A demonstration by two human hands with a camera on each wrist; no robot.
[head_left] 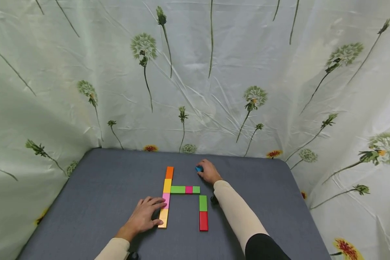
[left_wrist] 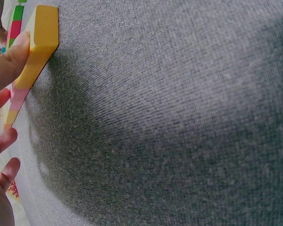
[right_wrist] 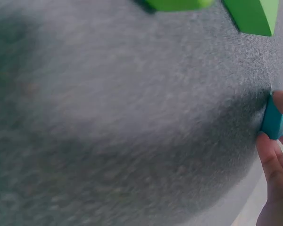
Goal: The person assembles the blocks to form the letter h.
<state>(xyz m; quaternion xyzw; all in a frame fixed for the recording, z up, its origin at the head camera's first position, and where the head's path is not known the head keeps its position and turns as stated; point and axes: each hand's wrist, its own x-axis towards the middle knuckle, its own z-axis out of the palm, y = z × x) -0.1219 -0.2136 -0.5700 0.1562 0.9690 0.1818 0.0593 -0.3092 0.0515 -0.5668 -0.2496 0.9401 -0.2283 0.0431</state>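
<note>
My right hand (head_left: 210, 172) pinches a small blue block (head_left: 199, 169) between thumb and fingers near the far side of the table. In the right wrist view the blue block (right_wrist: 273, 120) is close over the cloth. My left hand (head_left: 142, 216) lies against a column of flat blocks, its fingers spread. Its fingertips touch the pink block (head_left: 166, 200), and the thumb is at the pale orange block (head_left: 163, 219) nearest me. Above these in the column come a yellow block (head_left: 167, 185) and an orange block (head_left: 170, 172).
From the yellow block a row runs right: a green block (head_left: 178, 189), a magenta block (head_left: 189, 190) and a short green block (head_left: 196, 190). Below its right end lie another green block (head_left: 203, 203) and a red block (head_left: 203, 221). Flower-printed curtains (head_left: 195, 90) surround the grey table (head_left: 123, 180).
</note>
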